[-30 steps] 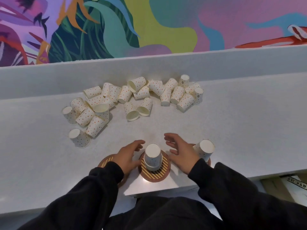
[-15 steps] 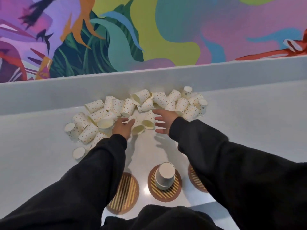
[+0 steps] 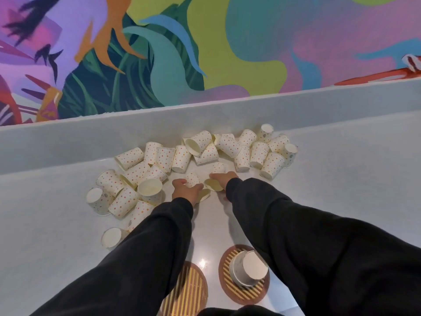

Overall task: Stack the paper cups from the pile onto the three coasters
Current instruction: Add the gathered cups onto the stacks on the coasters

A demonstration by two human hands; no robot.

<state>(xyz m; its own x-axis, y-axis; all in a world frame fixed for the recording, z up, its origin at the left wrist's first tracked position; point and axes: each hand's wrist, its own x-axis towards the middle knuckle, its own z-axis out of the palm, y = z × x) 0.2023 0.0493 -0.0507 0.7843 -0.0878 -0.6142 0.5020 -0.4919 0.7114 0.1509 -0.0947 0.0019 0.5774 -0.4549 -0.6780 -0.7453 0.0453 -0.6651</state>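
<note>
A pile of dotted white paper cups (image 3: pixel 200 153) lies across the far part of the white counter. My left hand (image 3: pixel 185 190) grips one dotted cup (image 3: pixel 193 179) lying at the pile's near edge. My right hand (image 3: pixel 222 177) grips another cup (image 3: pixel 213 184) beside it, its open mouth facing me. Near me, the middle coaster (image 3: pixel 227 273) carries a short stack of upside-down cups (image 3: pixel 248 267). The left coaster (image 3: pixel 189 290) is bare and partly under my left sleeve. My right arm hides the third coaster.
A raised white ledge (image 3: pixel 205 119) runs behind the pile, below a colourful mural. One upside-down cup (image 3: pixel 111 237) stands apart at the left near my left sleeve. The counter's near edge is just below the coasters.
Both hands went from beside the middle coaster out to the pile. Over the last half second each hand has closed round a cup at the pile's near edge.
</note>
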